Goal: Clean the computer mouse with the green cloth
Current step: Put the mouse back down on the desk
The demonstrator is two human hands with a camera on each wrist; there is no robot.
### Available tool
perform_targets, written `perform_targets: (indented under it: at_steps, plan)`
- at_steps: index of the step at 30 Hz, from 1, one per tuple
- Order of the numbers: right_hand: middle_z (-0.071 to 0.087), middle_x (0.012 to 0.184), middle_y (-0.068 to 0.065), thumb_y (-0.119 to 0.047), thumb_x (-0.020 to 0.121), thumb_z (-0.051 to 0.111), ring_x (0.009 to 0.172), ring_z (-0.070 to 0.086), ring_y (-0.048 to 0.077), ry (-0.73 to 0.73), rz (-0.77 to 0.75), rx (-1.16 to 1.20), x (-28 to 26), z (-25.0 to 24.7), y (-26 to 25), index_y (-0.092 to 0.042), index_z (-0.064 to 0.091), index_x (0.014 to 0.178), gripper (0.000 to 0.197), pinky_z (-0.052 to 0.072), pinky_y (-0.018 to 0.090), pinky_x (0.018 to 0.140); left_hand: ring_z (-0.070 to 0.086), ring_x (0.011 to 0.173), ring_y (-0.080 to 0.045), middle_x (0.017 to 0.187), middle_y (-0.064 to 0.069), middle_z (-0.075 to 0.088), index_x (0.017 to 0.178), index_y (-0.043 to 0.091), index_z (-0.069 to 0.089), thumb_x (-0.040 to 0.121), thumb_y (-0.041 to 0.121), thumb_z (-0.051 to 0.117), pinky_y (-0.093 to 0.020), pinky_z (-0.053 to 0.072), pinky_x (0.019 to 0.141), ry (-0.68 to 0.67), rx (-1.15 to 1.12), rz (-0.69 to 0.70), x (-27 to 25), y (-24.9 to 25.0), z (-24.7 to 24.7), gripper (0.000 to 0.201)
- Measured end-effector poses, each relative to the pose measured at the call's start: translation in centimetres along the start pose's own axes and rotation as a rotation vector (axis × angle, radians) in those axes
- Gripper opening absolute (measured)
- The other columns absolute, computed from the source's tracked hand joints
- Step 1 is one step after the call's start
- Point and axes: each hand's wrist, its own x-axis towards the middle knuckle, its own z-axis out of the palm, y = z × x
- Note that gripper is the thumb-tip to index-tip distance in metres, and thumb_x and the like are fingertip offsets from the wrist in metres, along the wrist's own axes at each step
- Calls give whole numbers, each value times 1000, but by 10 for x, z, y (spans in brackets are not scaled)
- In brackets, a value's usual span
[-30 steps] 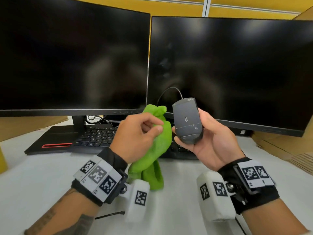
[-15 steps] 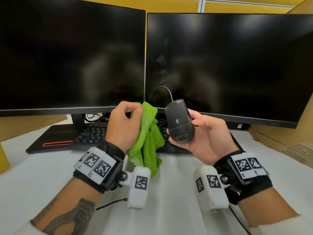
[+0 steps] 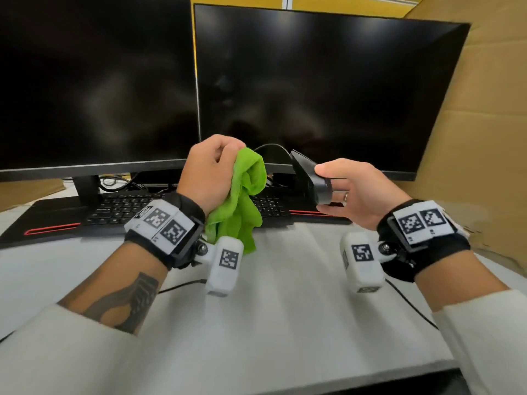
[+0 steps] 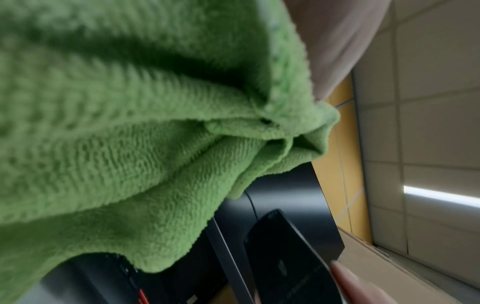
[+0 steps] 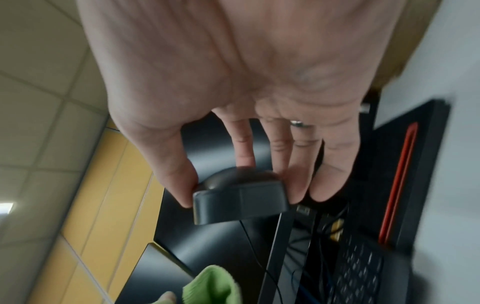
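Note:
My left hand (image 3: 211, 172) grips a bunched green cloth (image 3: 242, 195), which hangs down from the fist above the desk. The cloth (image 4: 155, 127) fills most of the left wrist view. My right hand (image 3: 350, 189) holds a dark grey wired computer mouse (image 3: 309, 178) in the air, thumb on one side, fingers on the other, its underside turned left toward the cloth. In the right wrist view the mouse (image 5: 239, 197) sits between thumb and fingers, with a cloth (image 5: 207, 286) corner below. A small gap separates cloth and mouse. The mouse (image 4: 285, 261) shows at the lower right of the left wrist view.
Two dark monitors (image 3: 313, 95) stand side by side close behind my hands. A black keyboard (image 3: 128, 206) lies on a black desk mat (image 3: 45, 226) with red trim. Cardboard (image 3: 479, 138) rises at the right. The white desk (image 3: 271, 323) extends toward me.
Both hands have lowered and moved apart a little. The right hand turned the mouse so its underside faces left instead of toward me. The left hand bunched the cloth tighter.

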Motion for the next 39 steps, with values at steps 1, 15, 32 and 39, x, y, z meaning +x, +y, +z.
perform_targets:
  at_steps: [1, 15, 32, 39]
  plan:
    - [76, 108, 9, -30, 89, 73, 101, 73, 28, 25, -3, -45, -5, -6, -1, -18, 72, 106, 21, 60, 42, 91, 71, 87, -13, 94, -2, 77, 98, 10, 77, 104, 18, 51, -33, 58, 85, -6, 27, 19, 1, 6, 2, 28]
    - [70, 90, -4, -44, 71, 90, 92, 68, 17, 298, -20, -749, -2, -31, 15, -24, 69, 91, 35, 64, 40, 83, 65, 66, -13, 68, 2, 70, 81, 8, 78, 105, 41, 53, -38, 59, 79, -17, 59, -5, -18, 35, 11, 48]
    - [68, 114, 6, -47, 80, 84, 100, 65, 26, 201, 184, -1200, 106, 9, 42, -16, 63, 115, 52, 52, 34, 75, 71, 67, -13, 71, 1, 76, 78, 14, 79, 102, 43, 58, -43, 62, 79, 9, 42, -47, 7, -3, -3, 43]
    - [68, 106, 5, -48, 75, 88, 90, 65, 24, 206, 212, -1205, 128, 14, 49, -17, 63, 113, 55, 55, 35, 72, 75, 72, -24, 76, -9, 78, 80, 13, 79, 102, 43, 58, -43, 62, 78, 6, 37, -54, 15, -8, 1, 43]
